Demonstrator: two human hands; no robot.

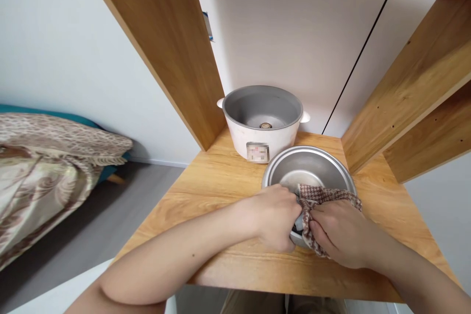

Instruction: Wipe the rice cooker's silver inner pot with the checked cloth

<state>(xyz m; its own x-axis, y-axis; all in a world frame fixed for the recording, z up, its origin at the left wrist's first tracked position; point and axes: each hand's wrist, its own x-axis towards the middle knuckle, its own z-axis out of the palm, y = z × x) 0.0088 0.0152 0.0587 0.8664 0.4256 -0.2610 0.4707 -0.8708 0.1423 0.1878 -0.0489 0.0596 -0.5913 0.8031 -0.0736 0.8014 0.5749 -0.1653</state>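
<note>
A round silver metal pot (305,162) stands on the wooden tabletop, its inside facing up. My left hand (277,216) is closed at the pot's front left rim, with its fingertips hidden from view. My right hand (340,230) is shut on a brown-and-white checked cloth (324,194), which hangs over the front right rim and bunches between the two hands. A small pale and dark patch shows beside the cloth near my left knuckles; I cannot tell what it is.
Behind the pot stands a white rice cooker base (235,130) with a grey inside and side handles. Wooden posts (162,49) and boards (412,73) frame the tabletop (217,181) on both sides. A bed with a patterned blanket (55,157) is at the left.
</note>
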